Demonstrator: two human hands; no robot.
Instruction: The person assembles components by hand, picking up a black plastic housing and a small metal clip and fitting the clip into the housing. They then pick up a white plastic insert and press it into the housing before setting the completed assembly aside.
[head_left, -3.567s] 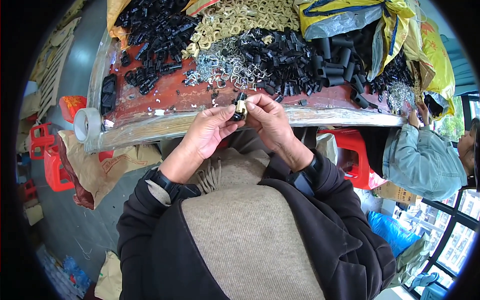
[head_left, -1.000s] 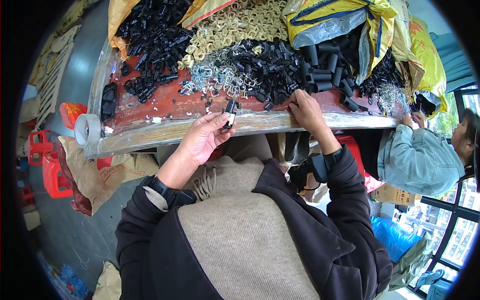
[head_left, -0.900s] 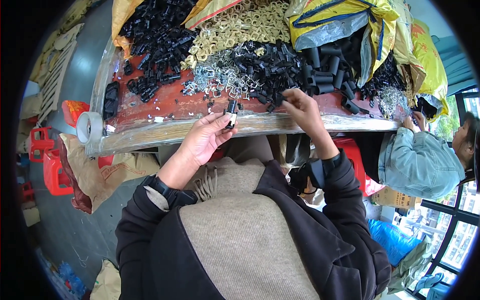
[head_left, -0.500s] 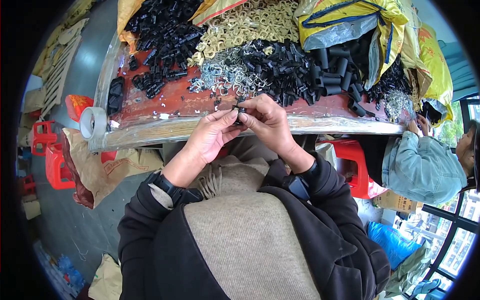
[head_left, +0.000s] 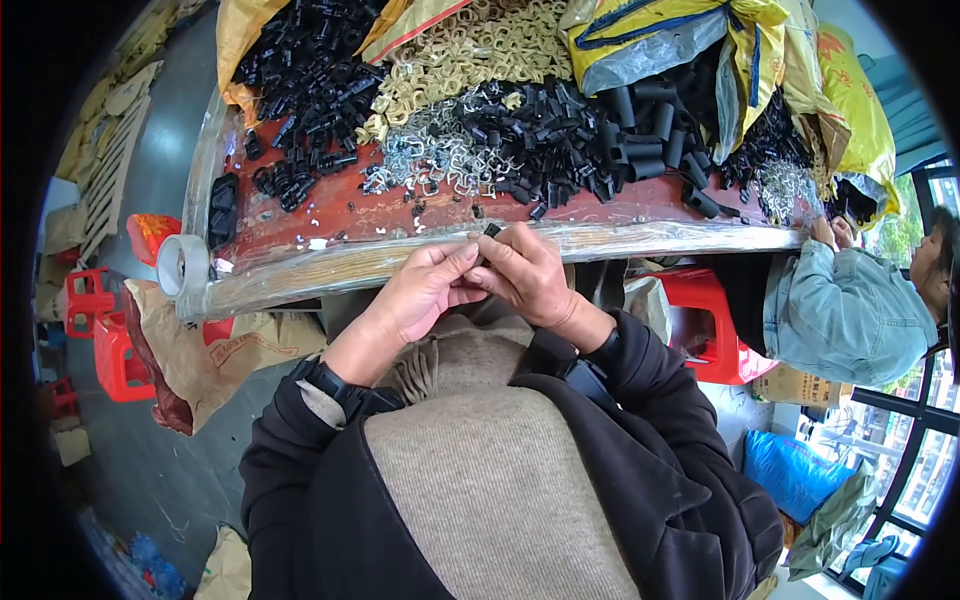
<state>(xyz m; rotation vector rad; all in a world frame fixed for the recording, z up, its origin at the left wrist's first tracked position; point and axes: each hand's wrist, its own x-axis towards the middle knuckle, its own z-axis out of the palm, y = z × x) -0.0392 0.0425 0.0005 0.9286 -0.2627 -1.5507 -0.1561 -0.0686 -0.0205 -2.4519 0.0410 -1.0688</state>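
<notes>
My left hand (head_left: 425,287) and my right hand (head_left: 537,277) meet fingertip to fingertip just in front of the table's near edge. Both are closed in a pinch around a small black plastic part (head_left: 491,230), whose top end sticks out above the fingers; the rest of it is hidden. Beyond the hands, bent silver metal clips (head_left: 430,160) lie in a heap. Beside them are piles of small black plastic pieces (head_left: 560,135) and cream-coloured rings (head_left: 470,50).
Black fittings (head_left: 310,100) fill the table's far left; black tubes (head_left: 645,140) lie right of centre by a yellow bag (head_left: 650,45). A tape roll (head_left: 183,266) hangs at the left corner. At right another person (head_left: 850,310) works beside a red stool (head_left: 715,320).
The view has shifted slightly. Both hands have drawn a little back from the tabletop toward me, and the fingers have turned about the black part, which now points upward.
</notes>
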